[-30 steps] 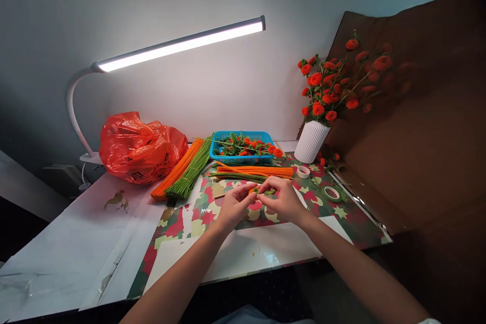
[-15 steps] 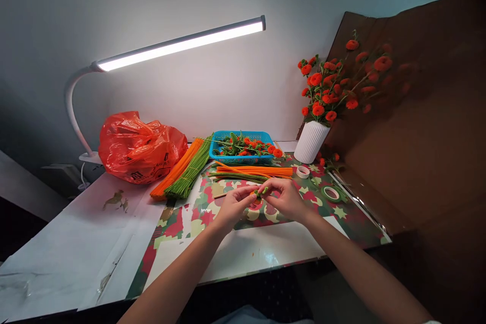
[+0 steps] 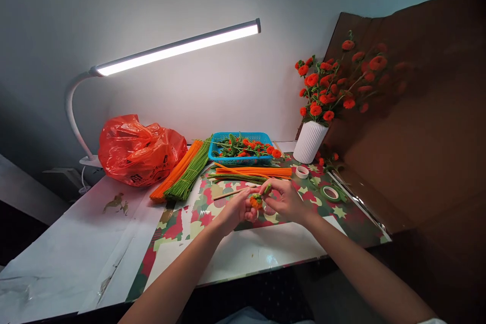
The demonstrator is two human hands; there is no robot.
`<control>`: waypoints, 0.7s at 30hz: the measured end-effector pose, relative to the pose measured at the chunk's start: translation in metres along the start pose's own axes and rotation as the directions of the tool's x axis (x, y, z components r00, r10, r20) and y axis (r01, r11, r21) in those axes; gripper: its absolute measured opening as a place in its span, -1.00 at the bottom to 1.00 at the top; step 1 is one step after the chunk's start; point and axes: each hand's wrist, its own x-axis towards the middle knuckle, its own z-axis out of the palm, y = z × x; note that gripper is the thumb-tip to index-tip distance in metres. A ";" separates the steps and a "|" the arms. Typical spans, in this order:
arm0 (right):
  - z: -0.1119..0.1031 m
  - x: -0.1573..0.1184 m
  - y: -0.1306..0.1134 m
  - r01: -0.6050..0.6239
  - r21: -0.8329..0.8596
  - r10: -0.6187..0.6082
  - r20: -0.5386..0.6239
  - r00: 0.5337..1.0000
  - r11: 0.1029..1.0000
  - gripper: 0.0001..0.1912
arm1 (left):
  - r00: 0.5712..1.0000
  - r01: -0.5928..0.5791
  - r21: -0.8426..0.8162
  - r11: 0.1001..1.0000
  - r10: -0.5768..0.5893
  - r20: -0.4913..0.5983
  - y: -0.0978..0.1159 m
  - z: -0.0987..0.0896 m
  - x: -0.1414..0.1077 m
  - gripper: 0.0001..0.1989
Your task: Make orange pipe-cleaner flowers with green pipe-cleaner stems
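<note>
My left hand [image 3: 235,211] is closed around a small orange pipe-cleaner flower [image 3: 256,203], its fingers curled beneath and beside it. Green fuzzy material shows on top of the flower. My right hand [image 3: 287,203] meets it from the other side, thumb and forefinger pinching a short green pipe cleaner [image 3: 268,189]. Whether that green piece is joined to the flower is too small to make out. Just beyond the hands, a thin wooden stick [image 3: 231,194] lies on the patterned mat [image 3: 178,225].
Behind the hands lie orange pipe cleaners [image 3: 261,171] and a blue basket [image 3: 243,160] of flowers. Thick orange and green bundles [image 3: 188,174] and a red bag [image 3: 138,152] are left. Tape rolls [image 3: 331,193] and a white vase [image 3: 309,143] stand right; a lamp [image 3: 178,46] hangs above.
The orange flower has turned and dropped slightly, so more of it shows. My left fingers have curled under it, and my right fingers have lifted the green piece a little rightward.
</note>
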 end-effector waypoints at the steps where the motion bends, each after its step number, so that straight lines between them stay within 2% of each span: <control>1: 0.004 0.000 0.002 -0.026 -0.011 0.025 -0.067 0.997 1.000 -0.91 | 0.992 -0.116 0.044 0.992 0.118 -0.038 -0.001 0.002 0.000 -0.52; 3: 0.011 0.000 0.004 -0.088 -0.005 0.086 -0.155 0.984 0.996 -0.93 | 0.935 -0.320 0.177 0.931 0.340 -0.101 -0.002 0.007 0.000 -0.43; 4: 0.013 0.001 0.004 -0.115 0.013 0.116 -0.175 0.978 0.993 -0.94 | 0.900 -0.381 0.240 0.893 0.418 -0.124 -0.002 0.009 -0.001 -0.45; 6: 0.016 0.002 0.004 -0.154 0.060 0.163 -0.180 0.970 0.986 -0.95 | 0.865 -0.419 0.303 0.856 0.477 -0.152 -0.002 0.010 -0.001 -0.60; 9: 0.013 0.004 0.000 -0.160 0.090 0.170 -0.123 0.978 0.983 -0.94 | 0.904 -0.357 0.258 0.898 0.401 -0.148 0.001 0.007 0.000 -0.68; 12: 0.006 0.005 -0.006 -0.115 0.093 0.120 -0.044 0.992 0.989 -0.91 | 0.966 -0.230 0.107 0.967 0.240 -0.098 0.001 0.002 0.001 -0.62; 14: 0.001 0.005 -0.009 -0.086 0.107 0.085 0.008 0.996 0.991 -0.89 | 0.993 -0.115 0.004 0.993 0.115 -0.036 0.000 0.000 0.001 -0.59; 17: -0.003 0.005 -0.010 -0.080 0.188 0.066 0.083 0.994 0.979 -0.89 | 0.998 0.029 -0.074 0.997 -0.024 0.060 -0.002 -0.003 0.001 -0.61; 21: -0.002 0.004 -0.008 -0.140 0.325 0.105 0.123 0.987 0.935 -0.92 | 0.991 0.093 -0.146 0.985 -0.078 0.106 0.000 -0.005 0.000 -0.66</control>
